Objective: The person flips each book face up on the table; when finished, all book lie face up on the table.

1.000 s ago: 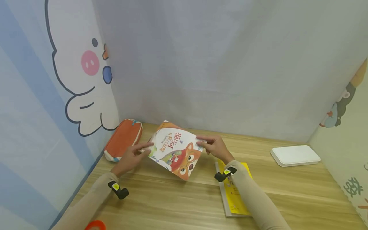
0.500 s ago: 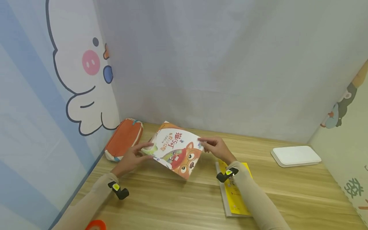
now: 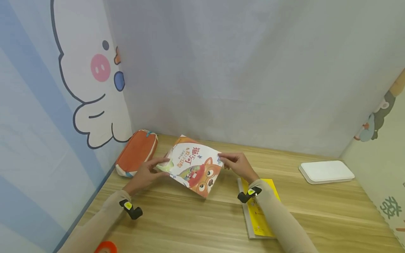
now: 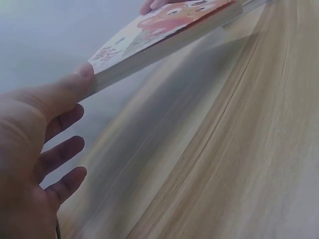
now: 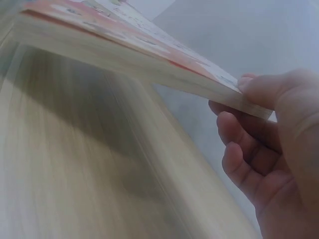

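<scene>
Closest to the person, well short of the left hand (image 3: 146, 175), an orange-red round object (image 3: 109, 243) is partly cut off by the edge of the view. On the other side, a yellow book (image 3: 259, 220) lies on the table (image 3: 190, 225), partly hidden by the right sleeve (image 3: 280, 218), nearer the person than the right hand (image 3: 239, 166). Farther on, a picture book (image 3: 193, 166) with a fox-like face on its cover is raised between the two hands, its shadow on the wood below. Both hands pinch it near opposite corners, thumbs on the cover; in the left wrist view, the left hand's lower fingers hang free of it. With so little of each hand on it, the book could pivot or slip if either thumb eased, and its unsupported near corner could dip and knock the table. Just beyond the left hand sits an orange pouch (image 3: 136, 153), which a sideways swing might bump. A white case (image 3: 327, 171) lies well to the right of the right hand, and past everything hangs a pale curtain (image 3: 221, 70).
</scene>
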A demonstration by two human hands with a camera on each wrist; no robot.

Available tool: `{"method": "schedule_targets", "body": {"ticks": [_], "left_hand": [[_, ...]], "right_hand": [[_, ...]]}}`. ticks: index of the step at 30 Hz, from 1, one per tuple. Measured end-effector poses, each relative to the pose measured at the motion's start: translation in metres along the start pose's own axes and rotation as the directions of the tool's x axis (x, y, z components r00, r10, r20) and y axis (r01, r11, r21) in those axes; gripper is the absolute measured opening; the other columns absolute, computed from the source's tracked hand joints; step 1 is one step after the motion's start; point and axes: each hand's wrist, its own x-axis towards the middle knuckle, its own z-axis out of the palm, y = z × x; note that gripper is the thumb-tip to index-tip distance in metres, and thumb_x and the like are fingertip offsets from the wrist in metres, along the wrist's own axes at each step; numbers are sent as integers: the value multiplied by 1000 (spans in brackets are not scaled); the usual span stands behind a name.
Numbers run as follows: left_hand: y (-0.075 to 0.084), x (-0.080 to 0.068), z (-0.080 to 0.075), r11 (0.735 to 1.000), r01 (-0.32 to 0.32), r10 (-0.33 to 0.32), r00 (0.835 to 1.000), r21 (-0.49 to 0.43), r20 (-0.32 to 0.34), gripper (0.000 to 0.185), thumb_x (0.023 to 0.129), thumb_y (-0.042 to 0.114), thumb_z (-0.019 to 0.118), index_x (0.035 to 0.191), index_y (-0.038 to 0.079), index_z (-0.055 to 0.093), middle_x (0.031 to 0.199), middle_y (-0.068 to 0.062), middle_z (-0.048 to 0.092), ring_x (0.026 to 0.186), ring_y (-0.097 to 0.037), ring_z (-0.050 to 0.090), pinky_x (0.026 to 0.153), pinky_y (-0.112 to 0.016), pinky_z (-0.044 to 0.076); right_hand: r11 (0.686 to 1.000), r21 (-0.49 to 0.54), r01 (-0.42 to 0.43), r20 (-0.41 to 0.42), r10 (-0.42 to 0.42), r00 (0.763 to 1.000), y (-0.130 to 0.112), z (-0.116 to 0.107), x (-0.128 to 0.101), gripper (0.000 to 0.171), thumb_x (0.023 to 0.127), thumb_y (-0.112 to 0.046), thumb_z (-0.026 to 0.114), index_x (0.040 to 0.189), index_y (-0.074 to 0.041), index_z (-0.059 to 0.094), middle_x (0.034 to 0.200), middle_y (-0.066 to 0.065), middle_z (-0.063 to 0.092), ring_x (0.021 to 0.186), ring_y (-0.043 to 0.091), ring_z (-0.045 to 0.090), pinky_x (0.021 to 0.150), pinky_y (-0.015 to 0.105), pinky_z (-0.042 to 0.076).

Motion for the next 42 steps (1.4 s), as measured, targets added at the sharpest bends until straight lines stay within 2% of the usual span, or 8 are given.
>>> {"method": "schedule_targets", "body": {"ticks": [3, 8, 12, 21, 31, 34, 38, 42], "left_hand": [[-2, 0, -1, 999, 2, -1, 1000, -39, 24, 53, 94, 27, 76, 144, 19, 60, 158, -10, 50, 116, -4, 58, 88, -25, 55], [0, 0, -2, 990, -5, 17, 996, -138, 85, 48, 104, 23, 63, 150, 15, 53, 167, -12, 36, 115, 0, 60, 89, -24, 55], [1, 1, -2, 990, -32, 47, 993, -138, 108, 49, 105, 21, 61, 152, 12, 50, 167, -15, 33, 110, 0, 63, 88, -25, 55], [-1, 4, -1, 997, 17, -10, 995, -74, 101, 48, 103, 27, 64, 149, 17, 54, 161, -13, 45, 110, -5, 63, 88, -23, 53], [-10, -6, -1, 994, 75, -82, 992, 74, 92, 48, 101, 30, 67, 146, 16, 58, 156, -17, 51, 126, -26, 61, 96, -28, 51], [-12, -5, 2, 994, 52, -63, 992, 95, 110, 48, 101, 32, 66, 145, 16, 59, 155, -17, 52, 125, -29, 62, 98, -36, 52], [-14, -1, 6, 986, 44, -61, 993, 160, 101, 45, 101, 34, 67, 143, 18, 61, 148, -13, 59, 115, -22, 64, 96, -36, 52], [-14, 0, 10, 970, 48, -67, 995, 238, 74, 42, 99, 32, 69, 138, 17, 65, 121, -8, 72, 93, -12, 64, 82, -29, 51]], "right_hand": [[1000, 9, -7, 0, 7, 1000, 3, 0, -1, 26, 101, -9, 64, 124, 2, 72, 88, 12, 76, 76, 42, 63, 66, 33, 56], [1000, 18, 0, -10, 0, 1000, 14, -1, -1, 29, 102, -11, 64, 128, 1, 70, 93, 6, 77, 74, 27, 64, 66, 26, 56], [1000, 24, 7, -16, -7, 1000, 18, -3, -1, 31, 102, -15, 66, 128, -1, 71, 92, -1, 76, 73, 20, 64, 67, 23, 55], [1000, 0, -5, 1, 5, 1000, 18, -7, 2, 30, 101, -18, 67, 126, -4, 72, 97, 19, 76, 73, 15, 63, 66, 23, 54], [990, -142, -16, 81, 28, 996, 32, 6, 1, 31, 100, -27, 69, 127, -12, 74, 115, 10, 77, 74, 8, 56, 61, 20, 46], [976, -217, -19, 57, 32, 998, 33, 7, -1, 28, 99, -27, 70, 124, -16, 76, 116, 6, 78, 74, 9, 56, 62, 20, 45], [961, -276, -21, 37, 32, 999, 34, 7, -4, 23, 99, -25, 70, 120, -18, 78, 113, 4, 78, 79, 11, 60, 66, 21, 47], [952, -305, -28, 54, 46, 997, 36, 7, -6, 22, 99, -26, 70, 119, -21, 78, 109, 3, 77, 82, 11, 62, 70, 22, 49]]}}
